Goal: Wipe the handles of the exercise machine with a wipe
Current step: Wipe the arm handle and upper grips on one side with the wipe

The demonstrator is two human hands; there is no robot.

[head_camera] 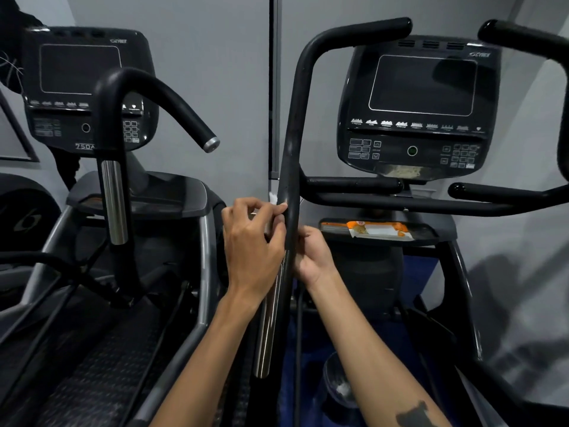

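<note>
A tall black handle of the right-hand exercise machine rises through the middle of the view and bends right at the top. My left hand sits on the handle's left side, its fingers pinching a white wipe against the tube; only a small corner of the wipe shows. From the right side my right hand curls its fingers round the same handle just below, partly hidden behind the tube. A chrome section of the handle runs beneath both hands.
The machine's console and lower black grips stand behind the handle. An orange and white packet lies in its tray. A second machine with its own black handle and console stands at the left. Grey walls lie behind.
</note>
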